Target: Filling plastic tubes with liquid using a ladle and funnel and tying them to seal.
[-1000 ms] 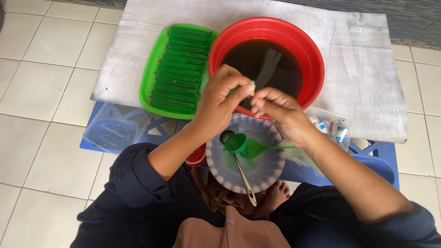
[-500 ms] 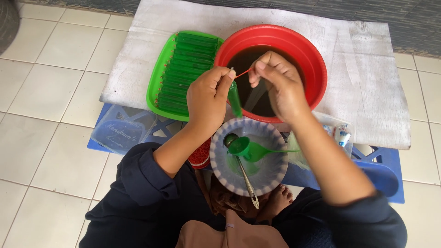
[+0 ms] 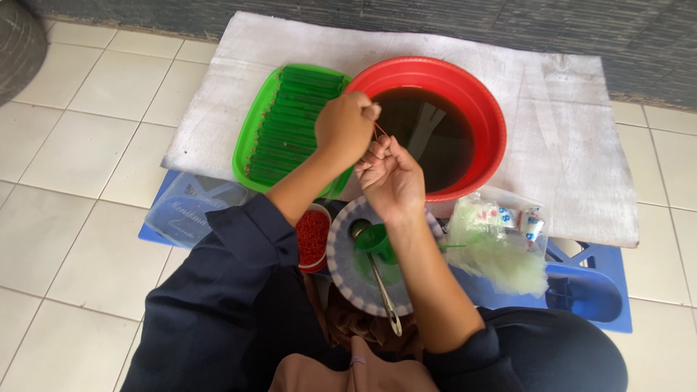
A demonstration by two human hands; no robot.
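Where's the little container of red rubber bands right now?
In the head view, the small container of red bands sits low and left of centre, beside the left forearm, touching the round plate, below the green tray.

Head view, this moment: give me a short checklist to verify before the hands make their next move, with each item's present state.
1. Left hand and right hand both on the thin red band: ok, stretched between the fingers.
2. What the band is tied round: cannot tell, the hands hide it.
3. Red basin upright, dark liquid inside: ok.
4. Green tray of packed green sticks lies flat beside the basin: ok.
5. Small container of red bands by the left forearm: ok.
6. Green funnel and metal ladle resting on the plate: ok.
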